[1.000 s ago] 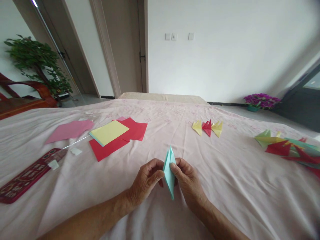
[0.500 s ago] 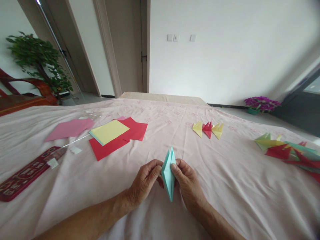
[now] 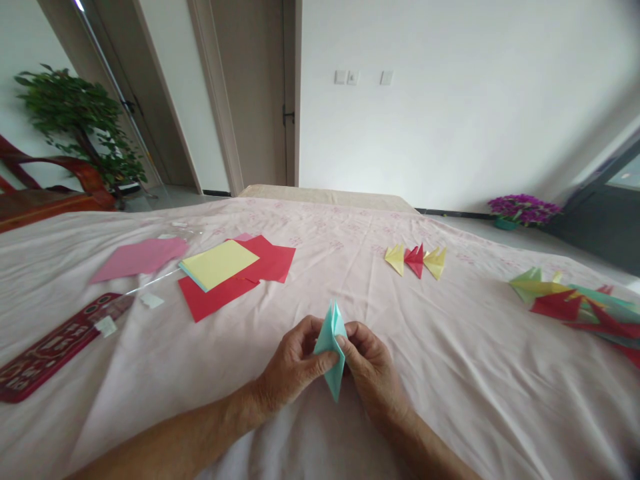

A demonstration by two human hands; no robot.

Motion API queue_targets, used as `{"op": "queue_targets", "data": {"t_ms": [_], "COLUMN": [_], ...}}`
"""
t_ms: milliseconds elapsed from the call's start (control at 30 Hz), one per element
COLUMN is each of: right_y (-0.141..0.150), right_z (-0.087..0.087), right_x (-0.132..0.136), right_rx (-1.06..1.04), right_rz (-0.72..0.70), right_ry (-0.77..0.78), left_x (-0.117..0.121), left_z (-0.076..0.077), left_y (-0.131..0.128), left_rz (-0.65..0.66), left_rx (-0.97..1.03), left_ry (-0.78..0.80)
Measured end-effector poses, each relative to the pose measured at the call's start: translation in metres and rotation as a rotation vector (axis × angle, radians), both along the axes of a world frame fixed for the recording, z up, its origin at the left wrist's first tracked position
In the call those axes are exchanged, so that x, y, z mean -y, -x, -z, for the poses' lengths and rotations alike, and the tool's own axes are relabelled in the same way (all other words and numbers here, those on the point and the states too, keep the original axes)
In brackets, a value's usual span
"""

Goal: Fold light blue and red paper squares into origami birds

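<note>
A light-blue piece of folded origami paper (image 3: 332, 333), diamond-shaped with two points at its top, is held upright between both hands above the cloth. My left hand (image 3: 298, 357) grips it from the left, the thumb pressed flat across its front. My right hand (image 3: 373, 363) pinches its right edge, with the thumb at the front near the middle. The fingers behind the paper are partly hidden.
On the pink tablecloth (image 3: 210, 373), red sheets (image 3: 273, 260), a yellow sheet (image 3: 220, 263) and pink paper (image 3: 143, 258) lie at left, near a dark red package (image 3: 50, 347). Small folded pieces (image 3: 414, 260) stand right of centre; a folded-paper pile (image 3: 575, 303) lies far right.
The blue paper has turned and shifted slightly left. My left thumb has moved from its left edge across its front; my right hand has moved a little left with it.
</note>
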State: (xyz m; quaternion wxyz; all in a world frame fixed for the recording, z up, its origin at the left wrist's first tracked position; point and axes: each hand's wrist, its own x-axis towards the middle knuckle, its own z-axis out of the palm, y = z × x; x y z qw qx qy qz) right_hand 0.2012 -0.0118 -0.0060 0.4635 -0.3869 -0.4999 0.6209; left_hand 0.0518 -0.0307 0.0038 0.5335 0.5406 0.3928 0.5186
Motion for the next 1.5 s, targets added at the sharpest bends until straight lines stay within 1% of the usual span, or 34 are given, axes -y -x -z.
{"op": "queue_targets", "data": {"t_ms": [67,133,200,267,400,467,533,600,700,767,867,967,1033,1133,1267,1367,1500], "right_y": [0.000,0.000,0.000,-0.001,-0.005,-0.007,-0.007,-0.006,-0.006,-0.005,-0.005,-0.005,-0.005,-0.005,-0.003,-0.002,-0.001], "right_z": [0.002,0.002,0.000,-0.005,-0.012,-0.011,-0.007,-0.003,0.000,0.000,-0.001,-0.002,-0.004,-0.011,-0.023,-0.025,-0.023], "right_x": [-0.001,-0.001,0.000,0.002,0.004,0.004,0.003,0.002,0.000,-0.001,-0.002,-0.002,-0.002,-0.001,-0.002,-0.002,-0.003], "right_rx": [0.015,0.021,0.027,0.055,0.109,0.133,0.172,0.189,0.144,0.115,0.114,0.141,0.182,0.265,0.331,0.331,0.281], "right_rz": [0.006,0.003,-0.010,-0.027,-0.100,-0.113,-0.093,-0.075,-0.068,-0.058,-0.048,-0.044,-0.012,0.069,0.164,0.192,0.208], "right_ry": [-0.027,-0.022,-0.001,-0.013,-0.136,-0.187,-0.218,-0.223,-0.201,-0.189,-0.176,-0.170,-0.196,-0.285,-0.380,-0.378,-0.319], "left_x": [-0.001,-0.002,-0.002,-0.003,-0.003,-0.003,-0.003,-0.003,-0.004,-0.005,-0.005,-0.004,-0.003,-0.001,-0.001,0.000,0.000], "left_z": [0.002,0.004,0.006,0.007,0.009,0.009,0.009,0.008,0.005,0.003,0.001,0.002,0.002,0.002,0.003,0.005,0.007], "left_y": [0.000,0.000,0.000,0.002,0.004,0.004,0.004,0.003,0.002,0.002,0.003,0.003,0.003,0.001,-0.002,-0.004,-0.005], "left_rz": [-0.022,-0.049,-0.074,-0.108,-0.203,-0.257,-0.297,-0.292,-0.222,-0.175,-0.139,-0.149,-0.180,-0.237,-0.261,-0.273,-0.271], "left_rx": [0.002,-0.011,-0.025,-0.047,-0.079,-0.086,-0.082,-0.052,-0.016,-0.046,-0.093,-0.121,-0.162,-0.219,-0.267,-0.304,-0.327], "left_ry": [0.031,0.048,0.052,0.039,-0.001,-0.011,-0.017,-0.011,0.019,0.022,0.004,-0.015,-0.033,-0.043,-0.033,-0.043,-0.047]}}
